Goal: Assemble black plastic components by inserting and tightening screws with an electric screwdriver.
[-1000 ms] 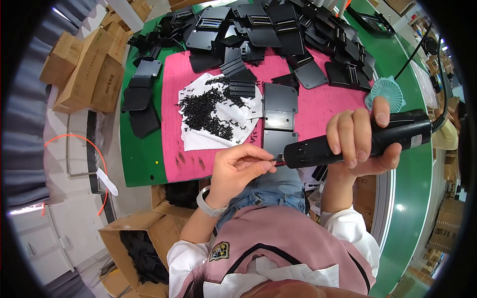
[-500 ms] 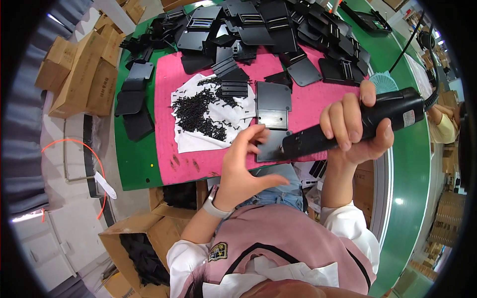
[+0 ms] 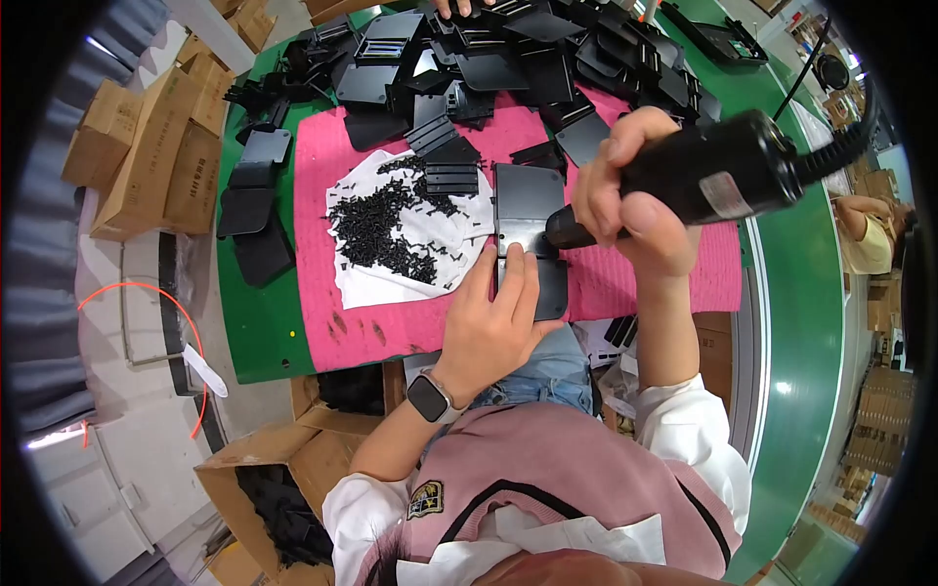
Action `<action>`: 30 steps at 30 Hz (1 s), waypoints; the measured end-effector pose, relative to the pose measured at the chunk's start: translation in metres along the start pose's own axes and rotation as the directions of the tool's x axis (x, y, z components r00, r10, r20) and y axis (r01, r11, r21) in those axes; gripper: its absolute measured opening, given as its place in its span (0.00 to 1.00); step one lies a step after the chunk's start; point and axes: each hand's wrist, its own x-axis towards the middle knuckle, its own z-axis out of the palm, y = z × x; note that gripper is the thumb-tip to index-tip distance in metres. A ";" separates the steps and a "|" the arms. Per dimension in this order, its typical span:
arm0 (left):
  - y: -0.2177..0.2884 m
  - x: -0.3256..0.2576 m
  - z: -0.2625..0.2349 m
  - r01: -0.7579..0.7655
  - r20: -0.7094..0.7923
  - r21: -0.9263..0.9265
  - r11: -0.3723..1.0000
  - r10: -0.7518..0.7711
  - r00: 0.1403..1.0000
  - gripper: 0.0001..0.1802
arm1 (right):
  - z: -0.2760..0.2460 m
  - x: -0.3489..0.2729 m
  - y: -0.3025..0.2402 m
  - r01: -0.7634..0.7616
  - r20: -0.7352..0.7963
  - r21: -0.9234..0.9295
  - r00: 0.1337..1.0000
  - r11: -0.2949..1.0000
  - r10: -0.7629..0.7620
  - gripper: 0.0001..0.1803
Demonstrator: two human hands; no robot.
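In my right hand (image 3: pixel 640 210) is a black electric screwdriver (image 3: pixel 708 176), gripped around its barrel with the cable running off right. Its tip end meets the right side of a shiny metal strip on a black hinged plate (image 3: pixel 529 195), which lies on the pink mat (image 3: pixel 635 278). My left hand (image 3: pixel 491 327) rests on the plate's lower half, fingers stretched out and holding nothing. Left of the plate, a white cloth (image 3: pixel 366 291) carries a heap of small black screws (image 3: pixel 376 225). A ribbed black piece (image 3: pixel 451 180) lies at the cloth's upper right.
Many black plates and brackets (image 3: pixel 498 70) are piled along the far side of the green table (image 3: pixel 249 332). Another person's hand (image 3: pixel 459 8) reaches in at the far edge. Cardboard boxes (image 3: pixel 269 444) with black parts stand below the table, lower left.
My left hand has turned palm down and come onto the plate. The screwdriver's tip has moved up from the lower half to the metal strip. Another person's hand has appeared at the far pile.
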 end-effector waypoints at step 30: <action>-0.004 0.015 -0.021 0.038 -0.042 -0.178 0.983 -0.046 0.998 0.28 | 0.006 0.002 -0.003 0.024 0.052 0.022 0.998 0.999 -0.025 0.26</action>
